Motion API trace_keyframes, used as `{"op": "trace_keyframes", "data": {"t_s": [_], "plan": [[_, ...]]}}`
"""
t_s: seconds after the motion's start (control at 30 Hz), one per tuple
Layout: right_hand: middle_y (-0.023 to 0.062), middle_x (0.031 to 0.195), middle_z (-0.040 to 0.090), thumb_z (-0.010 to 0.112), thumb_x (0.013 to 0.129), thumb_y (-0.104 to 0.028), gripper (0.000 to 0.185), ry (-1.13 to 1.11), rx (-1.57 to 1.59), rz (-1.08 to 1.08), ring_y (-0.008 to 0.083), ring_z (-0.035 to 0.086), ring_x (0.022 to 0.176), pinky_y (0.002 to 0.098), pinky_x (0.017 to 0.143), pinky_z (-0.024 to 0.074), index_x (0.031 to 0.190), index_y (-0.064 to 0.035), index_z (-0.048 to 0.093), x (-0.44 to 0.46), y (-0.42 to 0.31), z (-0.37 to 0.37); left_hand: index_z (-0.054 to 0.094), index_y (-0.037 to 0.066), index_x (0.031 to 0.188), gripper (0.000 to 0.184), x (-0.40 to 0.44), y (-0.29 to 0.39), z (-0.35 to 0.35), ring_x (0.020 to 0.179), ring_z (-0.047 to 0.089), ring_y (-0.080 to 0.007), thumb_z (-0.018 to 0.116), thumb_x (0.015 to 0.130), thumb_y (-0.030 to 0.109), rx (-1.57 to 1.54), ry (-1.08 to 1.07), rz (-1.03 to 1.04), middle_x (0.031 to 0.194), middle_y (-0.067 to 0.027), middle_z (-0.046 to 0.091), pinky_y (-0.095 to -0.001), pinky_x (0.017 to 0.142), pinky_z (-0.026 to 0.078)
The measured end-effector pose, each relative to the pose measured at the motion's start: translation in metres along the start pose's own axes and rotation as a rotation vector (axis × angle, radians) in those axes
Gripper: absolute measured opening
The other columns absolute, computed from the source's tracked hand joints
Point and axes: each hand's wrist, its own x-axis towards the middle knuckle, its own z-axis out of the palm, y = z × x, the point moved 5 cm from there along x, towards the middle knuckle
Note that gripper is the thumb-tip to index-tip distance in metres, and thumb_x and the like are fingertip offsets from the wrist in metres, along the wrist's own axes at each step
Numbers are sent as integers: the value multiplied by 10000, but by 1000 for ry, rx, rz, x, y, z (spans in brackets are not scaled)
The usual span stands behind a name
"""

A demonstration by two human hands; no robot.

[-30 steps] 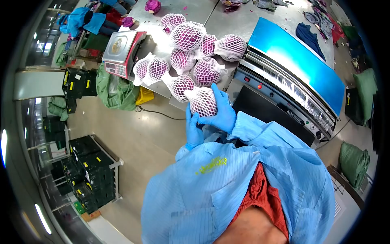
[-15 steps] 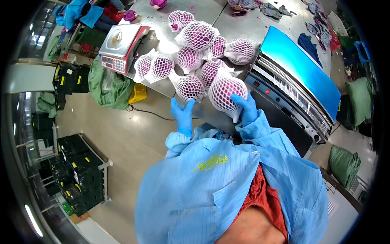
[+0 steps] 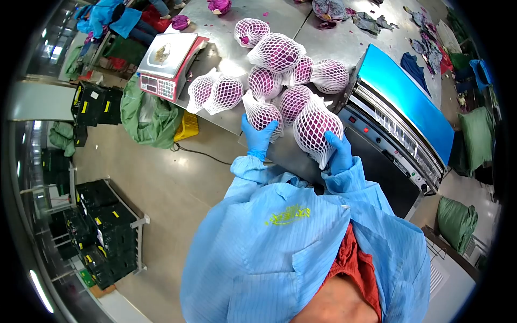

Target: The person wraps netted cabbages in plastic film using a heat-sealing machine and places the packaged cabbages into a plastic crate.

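Netted cabbages (image 3: 278,53) crowded between scale (image 3: 158,87) and blue-topped machine (image 3: 406,102), left grip (image 3: 257,137) grasping one, right grip (image 3: 340,154) another

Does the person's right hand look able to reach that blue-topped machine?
Probably yes: the right hand is close beside the machine, with nothing visibly between, though it touches a netted cabbage.

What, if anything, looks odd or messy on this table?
Loose leaves lie strewn across the far part of the metal table, looking untidy beyond the netted purple cabbages. A crumpled dark blue cloth lies there too. Nothing else stands out.
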Motion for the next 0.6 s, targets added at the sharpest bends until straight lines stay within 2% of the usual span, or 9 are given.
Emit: {"op": "trace_keyframes", "data": {"t_s": [0.1, 0.2, 0.23, 0.33, 0.37, 0.47, 0.57, 0.6], "plan": [[150, 1183, 598, 696, 771, -156, 647, -2, 12, -22, 255, 624, 1019, 377, 890, 518, 1334, 14, 427, 2, 1, 1, 414, -9, 1264, 898, 10, 5, -9, 1072, 517, -313, 895, 565, 284, -79, -130, 24, 1224, -191, 453, -425, 937, 444], [148, 1180, 601, 697, 772, -150, 641, 15, 7, -24, 254, 627, 1013, 377, 884, 521, 1331, 15, 430, 1, 3, 1, 330, -15, 1360, 1019, 15, 5, -11, 1111, 499, -342, 889, 578, 321, -11, -249, -70, 1269, -224, 419, -436, 976, 423], [150, 1182, 600, 701, 770, -149, 638, 25, 6, -29, 254, 628, 1012, 377, 881, 522, 1327, 14, 437, 0, 3, 3, 207, -11, 1439, 1173, 3, 23, -16, 1158, 462, -375, 888, 567, 381, 255, -89, -91, 1316, -259, 361, -445, 1003, 397], [151, 1182, 600, 706, 765, -147, 639, 41, 6, -34, 253, 627, 1014, 376, 884, 520, 1324, 13, 441, 0, 3, 5, 156, -50, 1446, 1283, -10, 50, 3, 1223, 405, -401, 895, 526, 452, 461, -73, -78, 1366, -284, 295, -431, 1040, 357], [149, 1178, 602, 708, 763, -147, 638, 37, 14, -36, 252, 627, 1012, 375, 884, 520, 1322, 13, 443, 0, 4, 5, 161, -36, 1448, 1298, -10, 45, 7, 1184, 435, -401, 897, 507, 472, 487, -14, -92, 1342, -271, 320, -429, 1023, 376], [143, 1166, 606, 714, 758, -145, 638, 44, 25, -52, 250, 627, 1004, 373, 880, 521, 1318, 11, 449, 1, 6, 8, 199, -25, 1435, 1256, -8, 49, 6, 1185, 438, -390, 902, 507, 447, 422, 27, -168, 1342, -271, 316, -429, 1015, 383], [133, 1147, 612, 714, 763, -144, 627, 84, 6, -76, 249, 628, 989, 374, 876, 523, 1314, 3, 454, 0, 7, 5, 314, -26, 1382, 1101, 0, 44, -3, 1144, 498, -341, 895, 542, 387, 401, -42, -65, 1291, -235, 423, -419, 973, 428], [133, 1149, 612, 712, 766, -140, 623, 78, 25, -66, 249, 628, 992, 375, 880, 521, 1315, 2, 454, 0, 7, 6, 323, 0, 1388, 1085, 6, 36, -8, 1142, 489, -350, 893, 543, 373, 324, -103, -38, 1285, -234, 417, -424, 977, 422]]}}
